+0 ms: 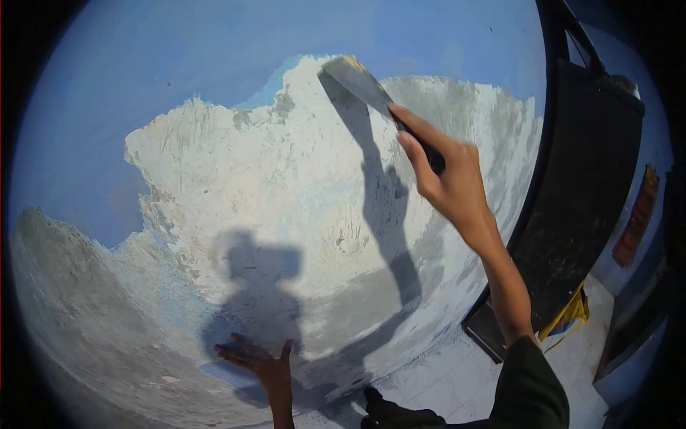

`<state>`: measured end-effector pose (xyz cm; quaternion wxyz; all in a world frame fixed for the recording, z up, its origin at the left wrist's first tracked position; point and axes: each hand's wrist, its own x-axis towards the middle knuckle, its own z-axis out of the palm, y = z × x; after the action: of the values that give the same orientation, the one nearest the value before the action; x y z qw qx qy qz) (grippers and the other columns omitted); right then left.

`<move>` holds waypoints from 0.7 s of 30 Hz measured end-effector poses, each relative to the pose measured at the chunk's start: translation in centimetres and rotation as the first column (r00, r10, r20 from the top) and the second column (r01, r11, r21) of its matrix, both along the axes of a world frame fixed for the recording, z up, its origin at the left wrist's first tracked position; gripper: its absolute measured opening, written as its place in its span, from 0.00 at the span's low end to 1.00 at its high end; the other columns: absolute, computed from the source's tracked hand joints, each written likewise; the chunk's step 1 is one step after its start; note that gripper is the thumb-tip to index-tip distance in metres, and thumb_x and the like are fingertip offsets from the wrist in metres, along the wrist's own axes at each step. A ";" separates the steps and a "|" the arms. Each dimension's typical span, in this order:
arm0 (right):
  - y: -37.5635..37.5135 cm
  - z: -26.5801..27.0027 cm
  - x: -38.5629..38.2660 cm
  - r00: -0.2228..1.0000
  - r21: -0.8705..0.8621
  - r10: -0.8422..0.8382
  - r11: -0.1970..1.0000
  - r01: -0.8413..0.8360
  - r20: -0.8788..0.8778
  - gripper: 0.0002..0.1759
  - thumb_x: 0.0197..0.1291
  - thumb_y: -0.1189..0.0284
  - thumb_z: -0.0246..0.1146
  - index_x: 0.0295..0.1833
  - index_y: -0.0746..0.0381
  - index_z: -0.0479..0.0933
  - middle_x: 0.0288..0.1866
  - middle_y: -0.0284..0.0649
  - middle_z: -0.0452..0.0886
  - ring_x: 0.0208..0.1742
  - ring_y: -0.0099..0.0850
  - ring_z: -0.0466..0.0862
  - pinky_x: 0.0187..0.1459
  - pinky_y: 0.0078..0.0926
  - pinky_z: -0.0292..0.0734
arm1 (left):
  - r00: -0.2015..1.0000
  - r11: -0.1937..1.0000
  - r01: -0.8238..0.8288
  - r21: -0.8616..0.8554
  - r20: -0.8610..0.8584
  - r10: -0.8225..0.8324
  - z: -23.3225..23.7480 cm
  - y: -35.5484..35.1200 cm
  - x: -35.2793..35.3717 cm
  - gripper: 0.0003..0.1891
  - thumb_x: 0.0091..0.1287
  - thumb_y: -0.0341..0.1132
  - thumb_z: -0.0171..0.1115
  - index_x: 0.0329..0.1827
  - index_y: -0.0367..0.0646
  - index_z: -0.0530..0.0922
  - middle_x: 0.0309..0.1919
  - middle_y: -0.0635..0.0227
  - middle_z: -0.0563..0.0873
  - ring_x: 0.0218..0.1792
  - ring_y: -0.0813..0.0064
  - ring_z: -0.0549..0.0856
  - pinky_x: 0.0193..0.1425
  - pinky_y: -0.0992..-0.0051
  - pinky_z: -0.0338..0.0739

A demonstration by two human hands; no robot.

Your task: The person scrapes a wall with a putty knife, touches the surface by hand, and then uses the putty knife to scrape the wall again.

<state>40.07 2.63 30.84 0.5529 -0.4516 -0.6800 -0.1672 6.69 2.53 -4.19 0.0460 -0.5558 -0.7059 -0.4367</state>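
Note:
My right hand [450,171] is closed around the dark handle of a putty knife [359,80], index finger stretched along it. The broad metal blade reaches up and left to the wall, near the edge where blue paint [443,36] meets the bare pale patch [236,171]. A yellowish bit shows at the blade's tip. Lower down, my left hand [264,365] lies against the wall with its fingers spread, holding nothing. My shadow and the tool's shadow fall across the scraped surface.
To the right stands a large black panel [586,157] with a dark frame. A yellow bag-like thing [568,314] sits on the pale floor [450,386] behind it. A reddish-brown sign [636,214] hangs on the far right wall. My dark shoe [371,395] shows at the bottom.

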 end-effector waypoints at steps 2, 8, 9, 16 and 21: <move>-0.4 0.4 -0.1 1.000 -0.033 -0.008 0.999 0.008 -0.013 0.19 0.73 0.68 0.64 0.67 0.57 0.83 0.28 0.44 0.89 0.15 0.20 0.73 0.20 0.25 0.64 | 1.000 1.000 0.002 0.008 0.000 -0.002 0.2 0.1 0.1 0.72 0.52 0.71 0.75 0.87 0.46 0.35 0.80 0.39 0.18 0.81 0.35 0.21 0.79 0.28 0.45; 0.5 -1.0 0.8 0.999 0.054 0.013 0.998 -0.016 0.044 0.19 0.73 0.67 0.64 0.66 0.56 0.83 0.30 0.44 0.90 0.15 0.19 0.71 0.20 0.24 0.65 | 1.000 0.998 -0.028 -0.053 -0.011 0.027 0.4 0.0 0.2 0.75 0.49 0.73 0.75 0.87 0.46 0.35 0.80 0.40 0.19 0.81 0.37 0.22 0.79 0.30 0.49; 0.2 0.3 0.4 0.999 0.046 0.024 0.999 -0.025 0.022 0.19 0.73 0.67 0.64 0.66 0.56 0.83 0.30 0.44 0.90 0.15 0.20 0.72 0.20 0.24 0.65 | 0.999 0.999 -0.021 -0.036 -0.028 0.020 -0.1 -0.1 -0.3 0.74 0.50 0.73 0.74 0.87 0.45 0.36 0.80 0.40 0.19 0.81 0.37 0.22 0.79 0.30 0.47; 0.4 -1.0 1.4 0.996 0.076 -0.035 0.997 0.029 0.078 0.19 0.73 0.67 0.64 0.66 0.56 0.83 0.25 0.42 0.87 0.13 0.23 0.72 0.20 0.26 0.65 | 0.997 1.000 -0.006 0.023 -0.074 0.008 -0.4 0.3 -0.5 0.69 0.54 0.73 0.72 0.87 0.41 0.42 0.80 0.39 0.20 0.81 0.37 0.22 0.80 0.31 0.45; 0.3 -0.4 0.7 0.996 0.053 -0.058 0.997 0.054 0.073 0.19 0.74 0.66 0.64 0.67 0.54 0.82 0.20 0.42 0.84 0.13 0.23 0.72 0.19 0.28 0.64 | 0.999 0.999 0.017 0.034 -0.043 -0.015 -0.2 0.2 -0.2 0.69 0.54 0.74 0.71 0.87 0.40 0.43 0.81 0.37 0.23 0.82 0.37 0.24 0.80 0.31 0.47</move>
<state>40.77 2.93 30.40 0.5335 -0.4498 -0.6828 -0.2165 6.48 2.68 -4.42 0.0670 -0.5698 -0.6928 -0.4370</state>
